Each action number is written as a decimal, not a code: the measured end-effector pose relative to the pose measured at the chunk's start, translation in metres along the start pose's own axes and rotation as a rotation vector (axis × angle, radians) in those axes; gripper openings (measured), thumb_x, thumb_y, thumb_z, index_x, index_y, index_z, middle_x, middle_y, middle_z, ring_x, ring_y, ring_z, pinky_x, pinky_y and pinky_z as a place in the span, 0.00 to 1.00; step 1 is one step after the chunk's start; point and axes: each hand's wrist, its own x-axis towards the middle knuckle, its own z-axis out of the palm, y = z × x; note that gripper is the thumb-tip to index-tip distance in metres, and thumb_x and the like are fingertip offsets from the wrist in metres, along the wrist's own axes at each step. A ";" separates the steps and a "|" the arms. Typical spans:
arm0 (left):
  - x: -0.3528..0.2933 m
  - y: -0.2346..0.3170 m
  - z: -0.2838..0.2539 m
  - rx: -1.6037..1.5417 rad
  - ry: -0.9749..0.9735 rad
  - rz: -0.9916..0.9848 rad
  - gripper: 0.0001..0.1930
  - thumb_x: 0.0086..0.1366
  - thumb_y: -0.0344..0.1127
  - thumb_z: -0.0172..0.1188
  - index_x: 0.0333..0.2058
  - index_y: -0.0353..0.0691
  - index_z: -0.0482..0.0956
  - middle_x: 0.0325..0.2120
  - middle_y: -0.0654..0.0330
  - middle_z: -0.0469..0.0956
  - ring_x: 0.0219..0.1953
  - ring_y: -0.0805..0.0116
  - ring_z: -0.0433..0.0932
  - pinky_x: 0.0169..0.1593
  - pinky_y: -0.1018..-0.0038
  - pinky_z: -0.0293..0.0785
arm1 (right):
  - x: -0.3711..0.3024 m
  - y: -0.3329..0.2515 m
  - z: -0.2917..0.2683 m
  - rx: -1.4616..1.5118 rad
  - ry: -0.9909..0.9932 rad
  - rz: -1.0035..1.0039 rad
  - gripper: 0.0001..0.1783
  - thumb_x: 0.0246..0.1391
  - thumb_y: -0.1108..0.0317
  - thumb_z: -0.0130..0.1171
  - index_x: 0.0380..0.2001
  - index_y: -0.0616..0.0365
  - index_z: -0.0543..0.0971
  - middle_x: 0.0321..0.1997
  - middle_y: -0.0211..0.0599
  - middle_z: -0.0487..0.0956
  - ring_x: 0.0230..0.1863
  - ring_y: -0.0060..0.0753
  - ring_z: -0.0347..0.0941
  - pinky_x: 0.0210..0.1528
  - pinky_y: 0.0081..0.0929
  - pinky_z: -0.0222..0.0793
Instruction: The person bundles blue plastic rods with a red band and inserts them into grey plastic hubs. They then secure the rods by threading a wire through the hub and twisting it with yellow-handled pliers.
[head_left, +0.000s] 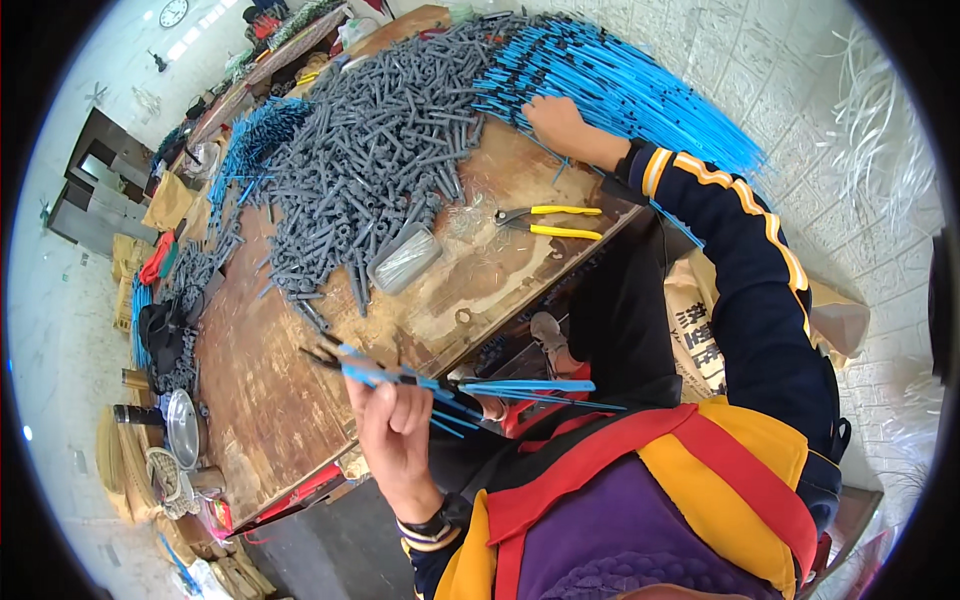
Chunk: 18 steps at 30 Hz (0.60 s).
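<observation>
Worktop (pixel 270 420): plug heap (pixel 370 140) spread from the middle to the far part; main rod heap (pixel 620 90) to its right, beside the wall (pixel 740 60), second rod heap (pixel 258 140) to its left. Tray (pixel 380 276) at the near side of the plug heap, pins (pixel 410 257) inside; pincers (pixel 565 210) right of the tray, handles toward the near right corner. Sack (pixel 695 310) below that corner.

Worn brown wooden table (pixel 270 400), pale patches near the front edge. Big heap of grey tubular parts (pixel 350 160) mid-table, blue rods (pixel 640 95) with black ends piled right of it, smaller blue pile (pixel 255 140) left. Small tray (pixel 405 260) touches the grey heap; yellow-handled pliers (pixel 565 210) lie near the edge.
</observation>
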 end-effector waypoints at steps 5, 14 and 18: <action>0.057 -0.012 -0.028 0.052 0.051 -0.003 0.07 0.70 0.30 0.51 0.45 0.42 0.70 0.29 0.65 0.73 0.28 0.77 0.73 0.27 0.82 0.66 | 0.006 -0.059 -0.131 0.403 0.093 -0.082 0.11 0.54 0.61 0.59 0.33 0.56 0.72 0.20 0.46 0.76 0.27 0.52 0.76 0.28 0.48 0.69; 0.075 -0.043 -0.003 0.280 0.226 0.067 0.06 0.69 0.31 0.56 0.44 0.43 0.73 0.34 0.60 0.77 0.36 0.73 0.76 0.34 0.78 0.72 | -0.049 -0.138 -0.226 0.799 -0.090 -0.388 0.11 0.57 0.61 0.57 0.34 0.58 0.73 0.24 0.44 0.76 0.27 0.53 0.76 0.28 0.42 0.71; 0.058 -0.045 -0.026 0.284 0.300 0.255 0.09 0.68 0.32 0.56 0.46 0.43 0.72 0.32 0.62 0.77 0.34 0.75 0.75 0.33 0.78 0.70 | -0.017 -0.132 -0.186 1.371 -0.645 -0.163 0.12 0.59 0.59 0.54 0.39 0.56 0.77 0.30 0.44 0.79 0.30 0.50 0.78 0.30 0.41 0.75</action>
